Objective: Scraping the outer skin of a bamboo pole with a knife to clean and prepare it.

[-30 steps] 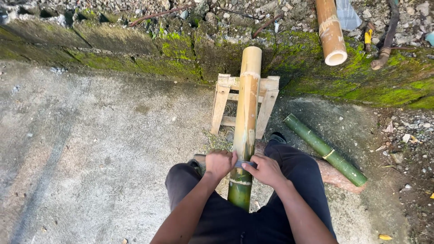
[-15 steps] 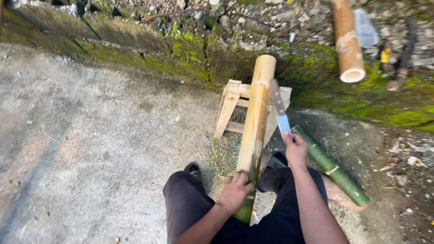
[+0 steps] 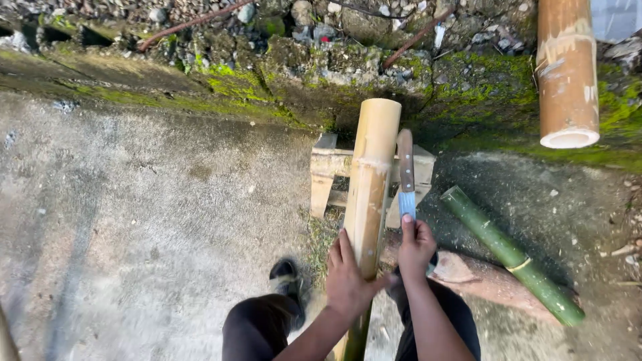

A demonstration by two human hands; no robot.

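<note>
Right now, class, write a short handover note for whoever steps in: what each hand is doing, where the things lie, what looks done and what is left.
Left hand: gripping the pale bamboo pole, which leans over the small wooden stool.
Right hand: closed on the handle of the knife, blade pointing away, raised beside the pole and not touching it.
Nearby: a green bamboo piece lies on the ground to the right; another pale pole rests on the mossy ledge.
Done: the pole is propped and steadied.
Left: no cut shows on the pole yet, so all the knife work remains.
</note>
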